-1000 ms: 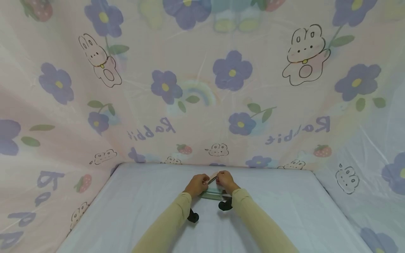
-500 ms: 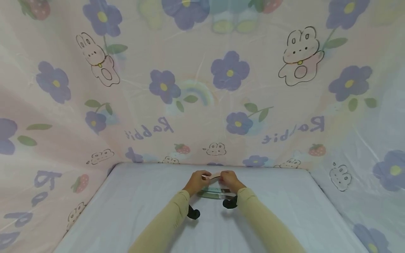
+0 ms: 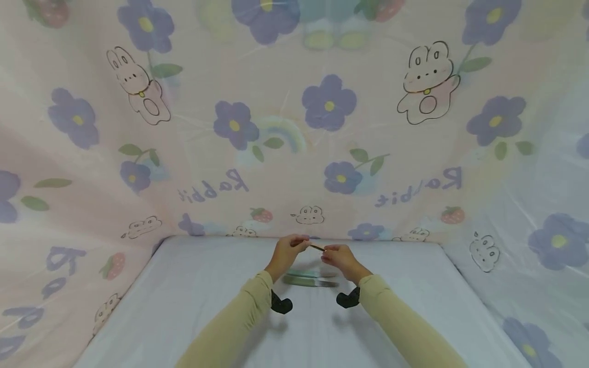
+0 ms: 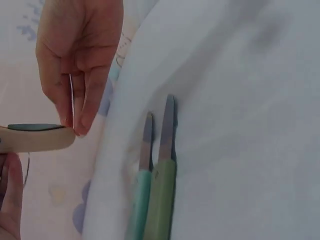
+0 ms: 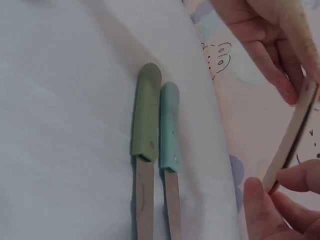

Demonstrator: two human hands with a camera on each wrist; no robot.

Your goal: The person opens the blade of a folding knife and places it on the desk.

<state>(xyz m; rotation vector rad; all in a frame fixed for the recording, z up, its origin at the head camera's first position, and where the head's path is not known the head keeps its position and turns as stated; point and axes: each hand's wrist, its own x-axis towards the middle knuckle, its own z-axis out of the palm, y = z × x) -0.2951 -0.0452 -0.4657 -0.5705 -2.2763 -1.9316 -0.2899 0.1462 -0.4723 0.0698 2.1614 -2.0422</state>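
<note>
A small folding knife with a beige handle (image 4: 40,141) is held up between both hands, above the far part of the table. Its blade (image 4: 35,127) lies folded along the handle. At one end my left hand (image 3: 284,256) pinches it between thumb and fingers. My right hand (image 3: 344,261) pinches the other end with its fingertips. Below the hands, two opened knives lie side by side on the white surface. The green-handled knife (image 5: 146,117) is nearer to me; the slimmer teal-handled knife (image 5: 170,130) lies just beyond it. Both blades point right in the head view.
The white-covered table (image 3: 193,306) ends at a hanging pink cloth (image 3: 276,199) printed with rabbits and purple flowers, close behind the hands. Black wrist mounts (image 3: 281,303) hang beneath the sleeve cuffs.
The folding knife's blade, angled out from the handle a second ago, now lies along it. Both hands have lifted and moved slightly away from the two lying knives, exposing more of them.
</note>
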